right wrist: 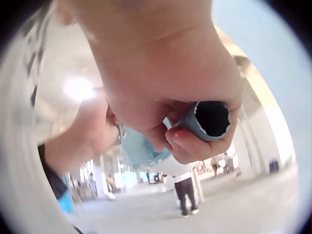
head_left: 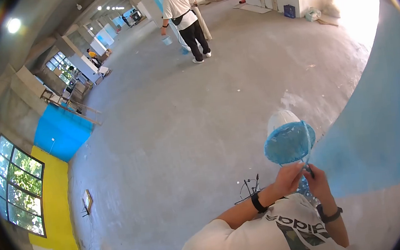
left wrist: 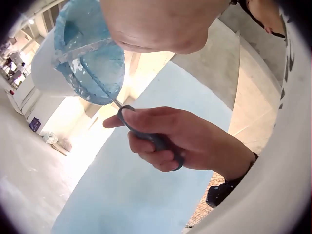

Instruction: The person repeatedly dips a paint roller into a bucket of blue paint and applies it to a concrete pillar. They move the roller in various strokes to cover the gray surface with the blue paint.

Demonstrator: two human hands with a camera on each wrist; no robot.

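A white bucket (head_left: pixel 276 120), its inside coated in blue paint (head_left: pixel 288 143), is tilted with its mouth facing me. My left hand (head_left: pixel 289 179) is curled at the near rim, seemingly on the bucket's thin handle; it looms at the top of the left wrist view. My right hand (head_left: pixel 318 183) grips a dark tool handle (left wrist: pixel 158 141). From it a thin metal rod (left wrist: pixel 116 102) runs to the bucket (left wrist: pixel 46 73). The right wrist view shows the handle's hollow end (right wrist: pixel 212 120) in my right fingers. Whatever is on the tool's far end cannot be made out clearly.
A pale blue painted wall (head_left: pixel 378 122) curves close on the right. Farther ahead a person in a white shirt (head_left: pixel 179 6) stands holding a small bucket (head_left: pixel 167 40). A dark wire-like object (head_left: pixel 248 190) lies on the floor left of my hands. Windows (head_left: pixel 15 183) line the left side.
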